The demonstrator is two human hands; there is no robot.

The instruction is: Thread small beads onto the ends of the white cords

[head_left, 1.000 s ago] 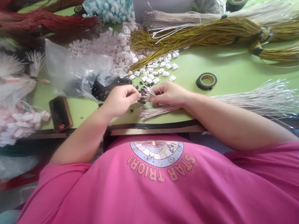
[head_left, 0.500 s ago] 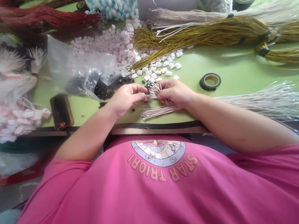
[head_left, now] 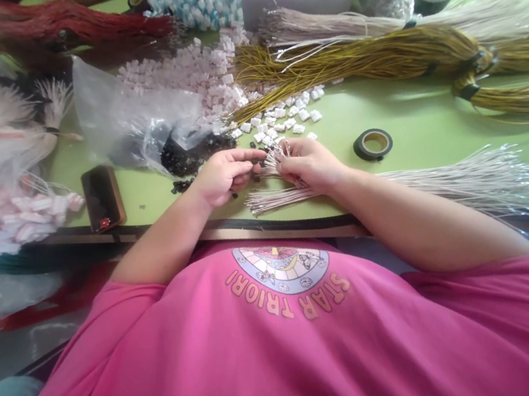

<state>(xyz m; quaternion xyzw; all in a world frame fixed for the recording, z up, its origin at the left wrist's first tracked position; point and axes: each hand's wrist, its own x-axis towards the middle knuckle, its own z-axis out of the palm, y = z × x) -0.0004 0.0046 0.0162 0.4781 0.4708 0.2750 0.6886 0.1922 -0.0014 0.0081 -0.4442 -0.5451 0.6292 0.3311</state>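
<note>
My right hand is closed round a short bundle of white wires, whose ends fan out to the left. Facing it, my left hand has its index finger stretched to the wire tips, while the thumb and other fingers are bent in. Anything between those fingers is too small to make out. Small black pieces lie in a heap just beyond my left hand. Below my right wrist, a longer bundle of white wires rests along the table's near side.
White plastic connectors are heaped behind the hands, beside a clear plastic bag. Yellow-green wires stretch across the back right. A roll of black tape lies to the right, a phone to the left.
My left index finger has straightened and moved right to the wire ends, with the thumb drawn in. My right hand keeps its hold on the white wires. The view has shifted slightly.
</note>
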